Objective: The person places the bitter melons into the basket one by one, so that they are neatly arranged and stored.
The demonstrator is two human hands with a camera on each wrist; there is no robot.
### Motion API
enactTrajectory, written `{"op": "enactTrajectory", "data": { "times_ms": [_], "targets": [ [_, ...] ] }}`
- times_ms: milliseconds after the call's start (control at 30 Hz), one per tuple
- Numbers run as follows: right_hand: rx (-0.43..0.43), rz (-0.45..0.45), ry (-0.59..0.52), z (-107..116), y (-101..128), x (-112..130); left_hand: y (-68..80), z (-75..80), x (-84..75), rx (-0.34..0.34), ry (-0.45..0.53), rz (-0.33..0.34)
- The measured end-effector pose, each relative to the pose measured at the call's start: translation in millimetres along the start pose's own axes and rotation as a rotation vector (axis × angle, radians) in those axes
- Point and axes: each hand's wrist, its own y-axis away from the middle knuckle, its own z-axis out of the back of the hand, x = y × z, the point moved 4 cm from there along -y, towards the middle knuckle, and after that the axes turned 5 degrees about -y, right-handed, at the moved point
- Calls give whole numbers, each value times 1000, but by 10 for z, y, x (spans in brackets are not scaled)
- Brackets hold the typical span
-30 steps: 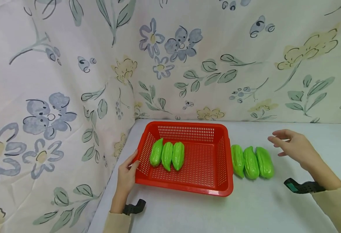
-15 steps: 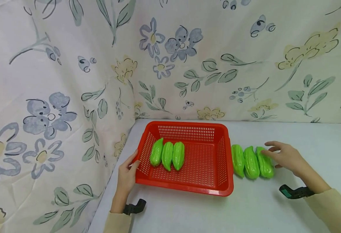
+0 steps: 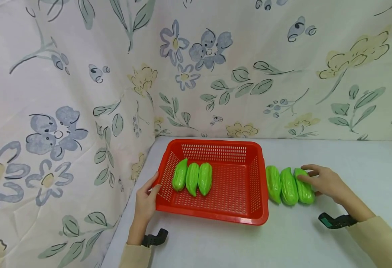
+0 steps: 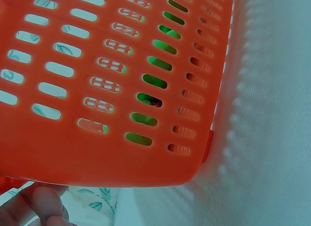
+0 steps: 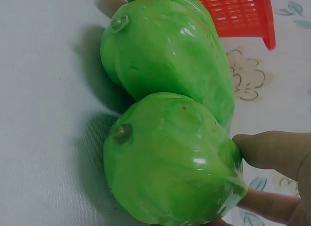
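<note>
My right hand (image 3: 323,182) rests over the rightmost green gourd (image 3: 304,186), fingers and thumb curled around it on the table (image 3: 350,160). That gourd lies last in a row of three just beside the red basket's (image 3: 216,217) right wall, touching the middle gourd (image 3: 288,187); the third gourd (image 3: 273,184) lies nearest the basket. My left hand (image 3: 145,201) grips the basket's front-left corner, thumb on the rim, near the table's left edge. Three more gourds (image 3: 192,178) lie side by side inside the basket, along its left wall.
</note>
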Motion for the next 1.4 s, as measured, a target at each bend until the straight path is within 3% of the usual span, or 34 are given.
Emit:
{"op": "enactTrajectory", "data": {
  "times_ms": [300,833,1400],
  "targets": [
    [-7,0,-28,56,17,4,-2,-3,-4,-4,2,-4],
    [-81,22,-60,491,133,246,7,-5,-7,-2,9,2],
    [-194,49,-100,791,274,493,-1,0,3,0,18,-1]
  ]
}}
